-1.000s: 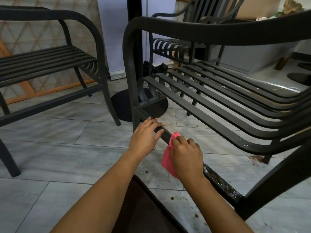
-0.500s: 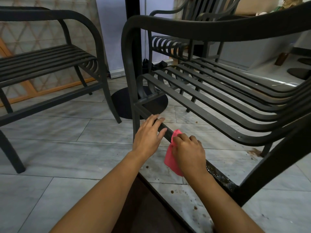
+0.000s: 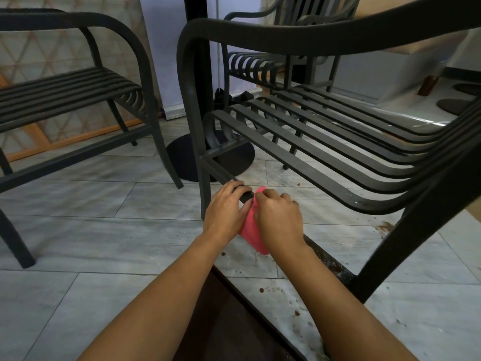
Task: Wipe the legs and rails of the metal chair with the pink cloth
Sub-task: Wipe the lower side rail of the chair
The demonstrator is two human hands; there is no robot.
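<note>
Wiping low rail point(image 3: 322, 254): right hand point(image 3: 278, 220) clutches cloth point(image 3: 253, 233), left hand point(image 3: 226, 207) grasps rail. Next: grimy stretch toward rear leg point(image 3: 406, 246).

The metal chair point(image 3: 325, 149) wears a dark, matt painted finish, its slats smooth but lightly dusty and flecked with pale specks along the front edge. The low rail point(image 3: 330, 261), just behind the right hand's point(image 3: 278, 220) grip, looks rough — crusted with brownish grime — while the pink cloth point(image 3: 251, 230) bunched in that grip is soft, matt fabric with a fine nap. Under the grip the floor point(image 3: 104, 243) is grey veined stone-look tile, smooth with a faint sheen — spotted with brown crumbs on the right hand's side.
</note>
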